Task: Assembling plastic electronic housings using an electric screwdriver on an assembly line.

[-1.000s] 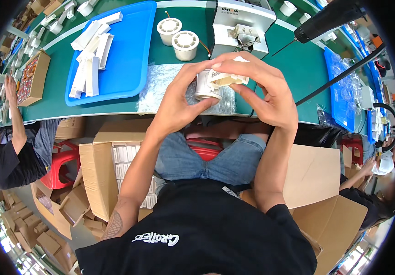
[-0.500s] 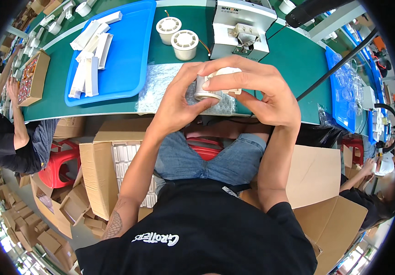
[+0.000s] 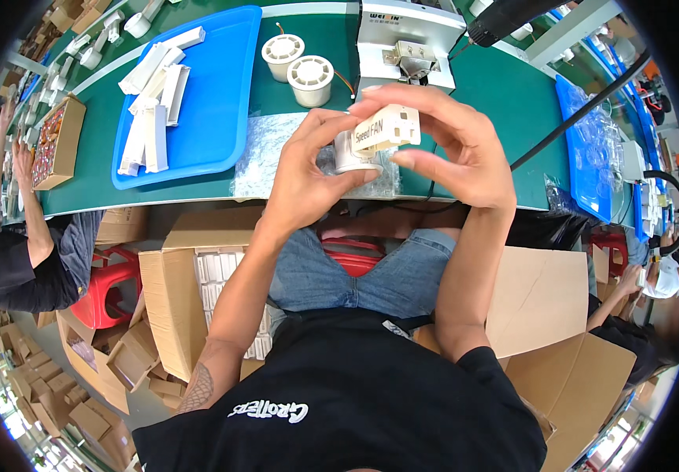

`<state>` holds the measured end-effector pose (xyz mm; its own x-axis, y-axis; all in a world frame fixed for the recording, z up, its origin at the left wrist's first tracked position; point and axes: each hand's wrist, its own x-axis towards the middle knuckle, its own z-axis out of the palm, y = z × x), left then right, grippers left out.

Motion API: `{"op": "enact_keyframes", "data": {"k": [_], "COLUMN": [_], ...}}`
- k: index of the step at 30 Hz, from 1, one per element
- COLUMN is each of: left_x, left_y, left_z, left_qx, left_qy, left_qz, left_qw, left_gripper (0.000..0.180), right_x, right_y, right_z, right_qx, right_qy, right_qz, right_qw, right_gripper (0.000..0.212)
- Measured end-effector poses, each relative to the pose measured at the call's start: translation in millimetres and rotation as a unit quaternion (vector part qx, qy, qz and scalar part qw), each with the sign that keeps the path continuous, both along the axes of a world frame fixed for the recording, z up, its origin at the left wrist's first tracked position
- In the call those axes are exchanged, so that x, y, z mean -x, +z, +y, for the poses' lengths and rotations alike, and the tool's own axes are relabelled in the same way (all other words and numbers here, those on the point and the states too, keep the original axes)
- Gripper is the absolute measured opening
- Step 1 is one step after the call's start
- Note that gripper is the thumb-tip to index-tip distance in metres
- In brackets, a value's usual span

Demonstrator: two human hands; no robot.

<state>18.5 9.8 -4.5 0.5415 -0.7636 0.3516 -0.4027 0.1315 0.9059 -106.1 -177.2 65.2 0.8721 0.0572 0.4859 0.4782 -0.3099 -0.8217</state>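
My left hand (image 3: 300, 169) grips a white round plastic housing (image 3: 345, 153) between thumb and fingers, above the near edge of the table. Against the housing sits a white plastic piece (image 3: 386, 130) with dark print on one face and square notches at its right end. Curved around this piece is my right hand (image 3: 465, 149), thumb and fingers spread apart. The right fingertips are close to its upper edge, and the thumb is just below it; whether they touch cannot be told. Beyond my hands stand two white round fan-like units (image 3: 310, 79) with slotted tops and thin wires.
Clear bubble wrap (image 3: 264, 149) lies under my hands. A blue tray (image 3: 213, 118) with white strips stands left, a metal bench machine (image 3: 410, 39) behind. A black cable (image 3: 575, 122) crosses at right. Cardboard boxes (image 3: 174, 299) flank my lap; co-workers sit on both sides.
The white plastic piece has turned, so its printed face now shows. My right fingers have spread and moved off its front. My left hand keeps its grip on the housing.
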Motion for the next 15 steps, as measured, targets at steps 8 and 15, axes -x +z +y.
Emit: {"op": "enact_keyframes", "data": {"k": [8, 15], "left_x": [15, 10], "left_y": [12, 27], "left_z": [-1, -5], "left_qx": [-0.014, -0.040], "left_qy": [0.060, 0.024], "left_qz": [-0.089, -0.111], "left_qw": [0.994, 0.993], "left_gripper": [0.060, 0.058], "right_x": [2, -33], "right_y": [-17, 49], "right_z": [-11, -110], "right_qx": [-0.158, 0.069], "right_qy": [-0.430, -0.491], "right_qz": [-0.296, -0.246], "right_qw": [0.838, 0.833], "right_gripper": [0.046, 0.044]}}
